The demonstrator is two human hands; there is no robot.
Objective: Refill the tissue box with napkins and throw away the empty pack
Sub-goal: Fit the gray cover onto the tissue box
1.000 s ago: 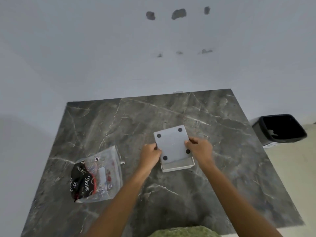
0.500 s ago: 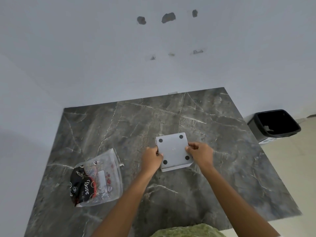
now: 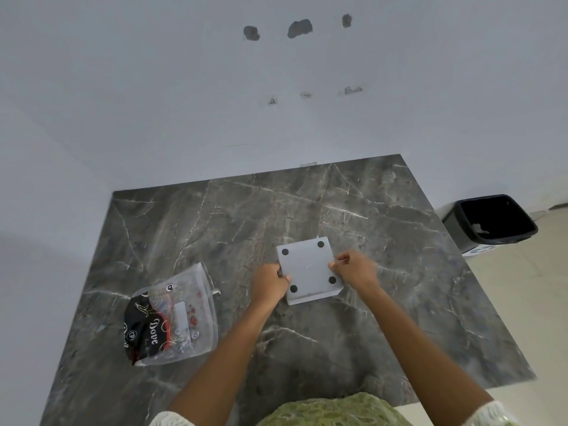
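A square white tissue box [image 3: 309, 269] lies upside down on the dark marble table [image 3: 233, 229], its flat base with black round feet facing up. My left hand [image 3: 270, 282] grips its left edge and my right hand [image 3: 353, 269] grips its right edge. A crumpled clear plastic napkin pack [image 3: 173, 318] with black and red "Dove" print lies flat at the table's left. I cannot tell whether napkins are inside the box.
A black bin [image 3: 495, 221] with a dark liner stands on the pale floor, off the table's right side. White walls close in behind and to the left of the table.
The base panel, raised at its near edge a second ago with a gap showing below, now sits flat and flush on the box. Both hands stayed at its sides.
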